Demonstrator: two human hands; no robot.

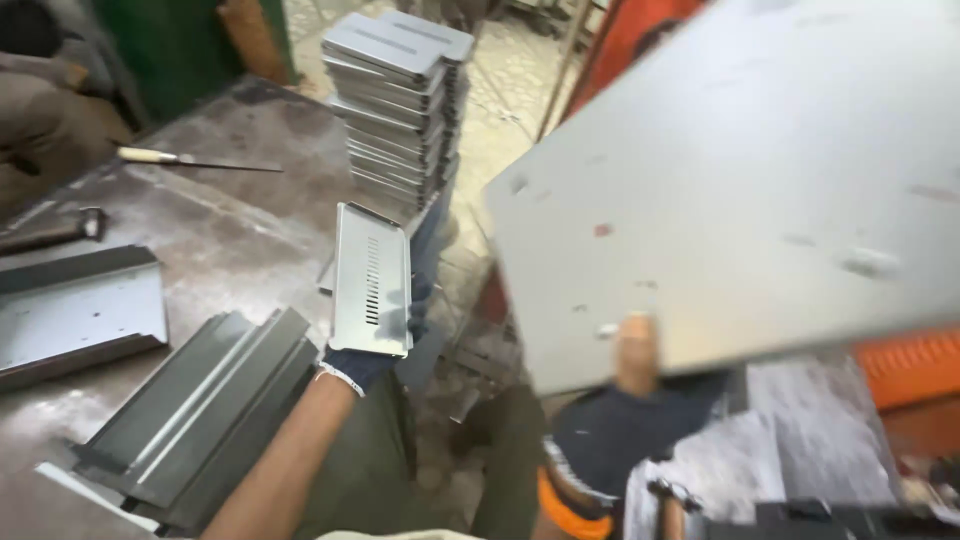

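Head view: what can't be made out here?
- Right hand: blurred, mostly behind the large grey sheet; grip unclear.
- Large grey sheet: cut off by top and right edges.
- Left hand: palm hidden by the slotted panel.
- Panel stack: base hidden behind the slotted panel.

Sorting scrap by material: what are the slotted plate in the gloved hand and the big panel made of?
Slotted plate: likely thin sheet steel, bare grey with a dull sheen, punched slots, folded edge. Big panel: seemingly sheet metal too, matte grey, flat, small holes; motion blur leaves any coating unclear.
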